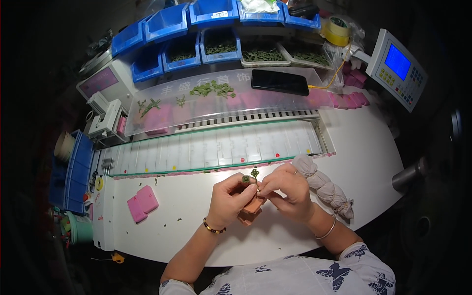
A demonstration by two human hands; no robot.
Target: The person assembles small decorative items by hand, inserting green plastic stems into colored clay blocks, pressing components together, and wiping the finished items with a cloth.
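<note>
Close together over the front middle of the white table, my two hands work at one spot. My left hand (230, 196) is closed round a reddish-brown block (252, 205), which looks split into two layers, like a mould. From between my fingers rises a small green clover-shaped piece (255, 173) on a thin stem. Another green bit (246, 179) shows by my left fingertips. With thumb and finger, my right hand (286, 192) pinches at the base of the stem; the exact contact is hidden by the fingers.
Pink blocks (142, 203) lie to the left among green scraps. A twisted cloth bundle (324, 187) rests right of my hand. Beyond are a glass-edged strip (211, 146), a clear plastic sheet (172, 115) bearing green pieces, a phone (279, 82), blue bins (220, 44) and a control panel (397, 69).
</note>
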